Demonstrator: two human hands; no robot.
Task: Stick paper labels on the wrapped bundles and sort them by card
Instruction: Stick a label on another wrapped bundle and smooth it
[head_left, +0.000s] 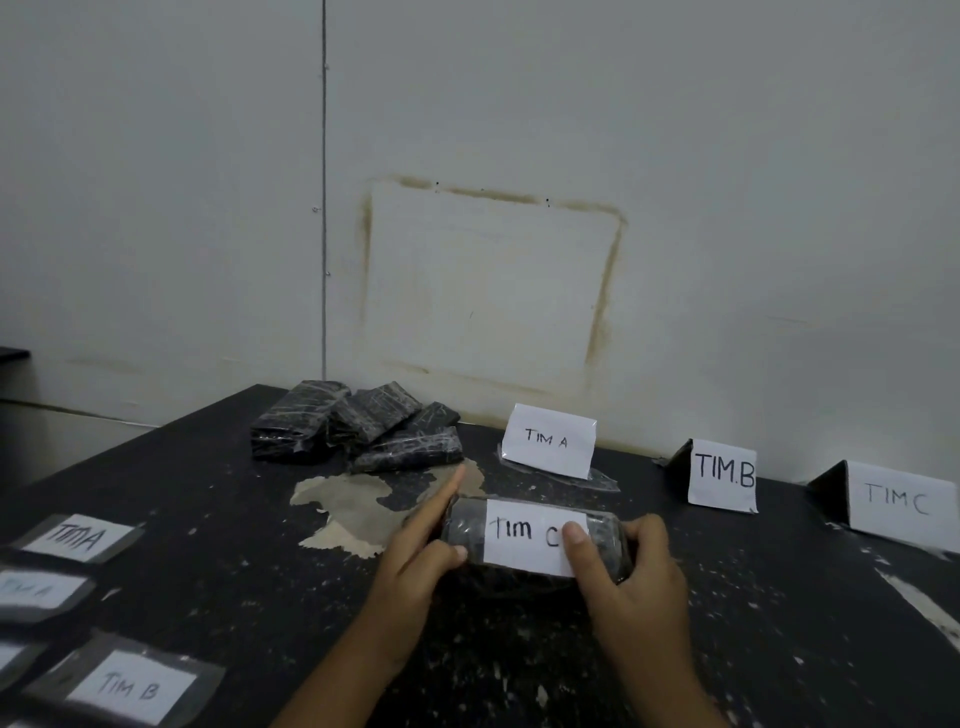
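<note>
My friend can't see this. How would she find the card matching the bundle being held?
Look along the back edge of the black speckled table, where three folded white paper cards stand by the pale wall. Take the card farthest right. It alone reads TIM C, like the label on the black wrapped bundle.

Your speckled black counter (208, 493) carries the TIM A card (548, 440). Left of it are piled wrapped bundles (358, 426); right of it, the TIM B card (723, 475), then the TIM C card (901, 501); taped labels (130, 686) lie nearer-left.
</note>
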